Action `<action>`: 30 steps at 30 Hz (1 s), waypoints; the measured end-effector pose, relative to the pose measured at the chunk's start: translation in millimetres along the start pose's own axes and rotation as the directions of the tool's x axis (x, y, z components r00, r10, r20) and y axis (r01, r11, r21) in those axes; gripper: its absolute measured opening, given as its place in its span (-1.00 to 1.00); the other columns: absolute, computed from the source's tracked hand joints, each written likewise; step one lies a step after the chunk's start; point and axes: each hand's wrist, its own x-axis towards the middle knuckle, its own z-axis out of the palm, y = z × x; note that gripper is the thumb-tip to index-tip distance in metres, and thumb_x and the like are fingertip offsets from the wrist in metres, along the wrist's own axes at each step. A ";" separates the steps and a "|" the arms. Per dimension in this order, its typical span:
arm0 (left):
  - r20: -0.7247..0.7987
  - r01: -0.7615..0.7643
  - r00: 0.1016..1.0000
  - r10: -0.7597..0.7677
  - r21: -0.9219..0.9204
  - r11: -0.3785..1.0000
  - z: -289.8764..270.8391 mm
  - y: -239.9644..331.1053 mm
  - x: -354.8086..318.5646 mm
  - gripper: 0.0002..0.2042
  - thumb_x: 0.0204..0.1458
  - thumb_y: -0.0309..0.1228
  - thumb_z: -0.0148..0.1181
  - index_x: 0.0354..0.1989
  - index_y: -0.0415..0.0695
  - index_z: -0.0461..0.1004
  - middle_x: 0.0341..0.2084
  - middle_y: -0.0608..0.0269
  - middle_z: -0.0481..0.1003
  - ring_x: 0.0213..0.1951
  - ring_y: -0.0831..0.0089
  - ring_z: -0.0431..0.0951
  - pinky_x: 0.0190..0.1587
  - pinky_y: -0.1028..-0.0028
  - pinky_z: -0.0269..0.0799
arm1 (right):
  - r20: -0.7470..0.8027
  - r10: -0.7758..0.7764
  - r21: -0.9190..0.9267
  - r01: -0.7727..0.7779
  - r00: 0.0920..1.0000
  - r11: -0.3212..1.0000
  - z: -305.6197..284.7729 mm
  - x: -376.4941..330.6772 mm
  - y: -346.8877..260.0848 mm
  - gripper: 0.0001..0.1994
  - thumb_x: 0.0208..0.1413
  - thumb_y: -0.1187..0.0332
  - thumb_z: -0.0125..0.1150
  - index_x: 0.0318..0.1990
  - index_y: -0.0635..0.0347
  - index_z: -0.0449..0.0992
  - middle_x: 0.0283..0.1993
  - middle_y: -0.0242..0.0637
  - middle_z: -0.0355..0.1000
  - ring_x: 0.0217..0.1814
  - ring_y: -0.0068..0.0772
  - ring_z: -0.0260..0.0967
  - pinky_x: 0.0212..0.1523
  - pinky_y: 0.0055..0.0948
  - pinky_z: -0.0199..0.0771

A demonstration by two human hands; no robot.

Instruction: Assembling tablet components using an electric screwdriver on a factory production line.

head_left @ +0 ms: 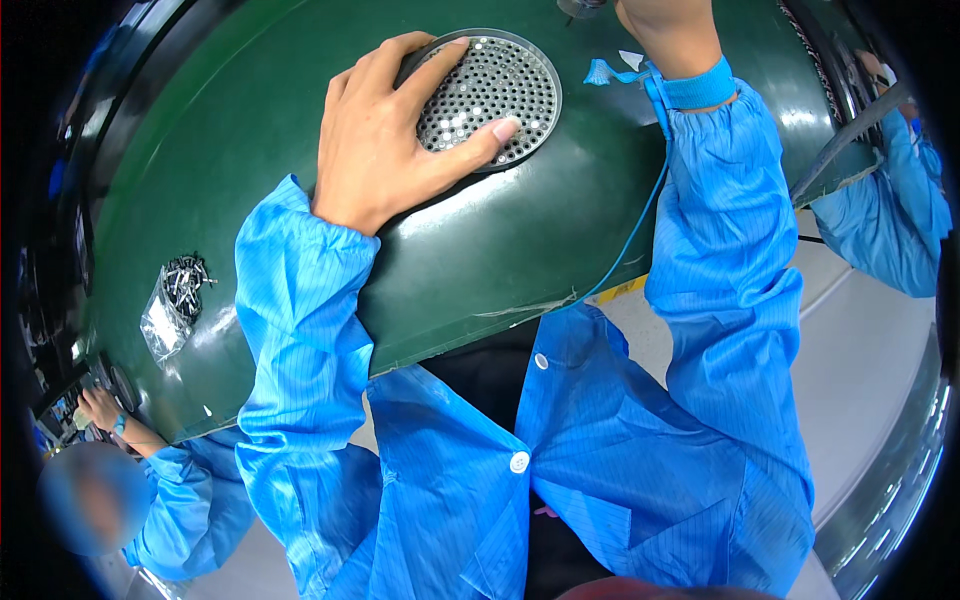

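My left hand [385,130] lies on a round dark-rimmed tray [500,95] with a grid of small holes. Its thumb and index finger reach onto the holed face, while the other fingers curl at the left rim. Pale, shiny bits sit in some of the holes. At the top edge, my right hand [670,30] is cut off by the frame, so its fingers are hidden. Just left of it, a small dark, partly see-through object [580,7] is only partly in view. A blue wrist strap [700,88] with a coiled cord circles my right wrist.
The green tabletop [500,250] has a worn front edge near my body. A clear bag [170,320] with dark metal pins or screws [187,280] spilling at its mouth lies to the left. Co-workers in blue sit at lower left [190,510] and far right [880,230].
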 end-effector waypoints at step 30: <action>-0.020 0.035 0.999 -0.035 0.025 0.999 -24.2 0.9 -25.3 -0.45 -0.13 -0.13 0.45 0.08 -0.10 0.65 0.21 0.02 0.46 0.17 0.01 0.49 0.22 0.09 0.39 | 0.018 0.012 0.038 -0.013 1.000 0.999 0.8 0.6 1.7 -0.81 0.13 0.49 0.26 -0.13 0.40 0.62 -0.64 -0.34 0.45 -0.70 -0.58 0.36 -0.67 -0.56 0.31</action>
